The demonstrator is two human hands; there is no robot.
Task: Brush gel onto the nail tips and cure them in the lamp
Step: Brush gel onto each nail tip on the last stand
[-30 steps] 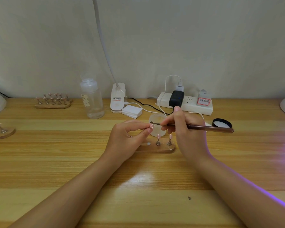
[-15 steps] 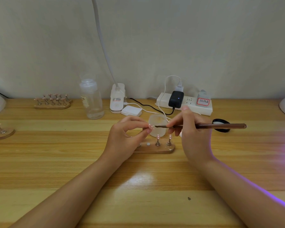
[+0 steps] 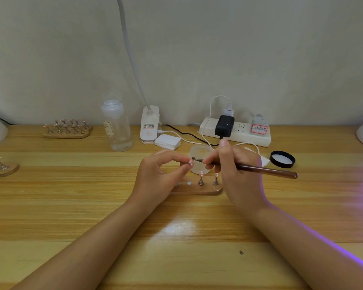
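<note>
Taking the wooden stand (image 3: 197, 189) at mid-table as the landmark: just up and left of it, the left hand (image 3: 157, 178) pinches a small pink nail tip (image 3: 190, 163) between thumb and forefinger, the other fingers curled under. The brush (image 3: 249, 168) meets that tip from the right, its bristles touching or all but touching it. The right hand (image 3: 237, 174), over the stand's right end, grips the brush like a pen. Behind the stand sits a frosted gel jar (image 3: 200, 152) (its black lid (image 3: 282, 159) lies well to the right). Two more tips (image 3: 201, 174) stand on pegs.

This looks like the brushing step. Next calls for steady, light strokes, then curing; the lamp itself is not clearly in view, only violet light at the right.
</note>
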